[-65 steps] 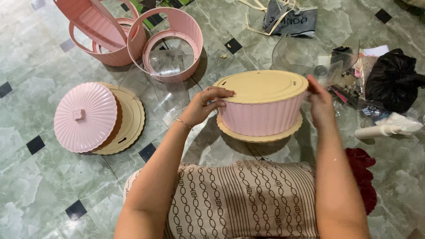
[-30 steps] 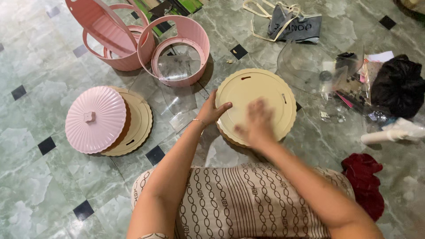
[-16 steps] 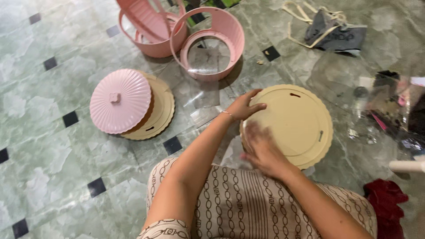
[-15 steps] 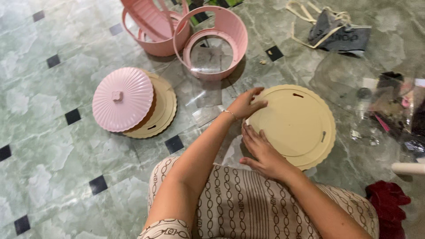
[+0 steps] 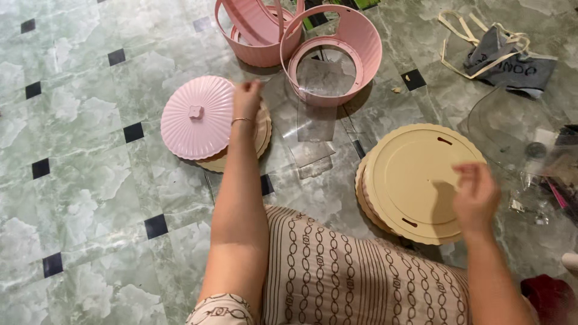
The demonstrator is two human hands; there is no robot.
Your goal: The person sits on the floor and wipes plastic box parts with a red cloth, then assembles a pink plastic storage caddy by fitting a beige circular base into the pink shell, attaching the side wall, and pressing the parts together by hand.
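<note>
On floor at 10 o'clock, our left hand (image 5: 245, 99) reaches pink ribbed lid (image 5: 195, 117), fingers loosely open, touching rim. Right hand (image 5: 477, 191) hovers over cream disc (image 5: 415, 180), fingers blurred, cannot tell. Step: we judge lid pick-up; next needs firm rim grip.

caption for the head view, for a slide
Left hand on the pink ribbed lid; right hand over the beige round tray.

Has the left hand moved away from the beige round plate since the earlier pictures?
Yes. The left hand has left the beige plate and gone leftward across the floor to the pink ribbed lid, which it now touches at the edge.
</note>
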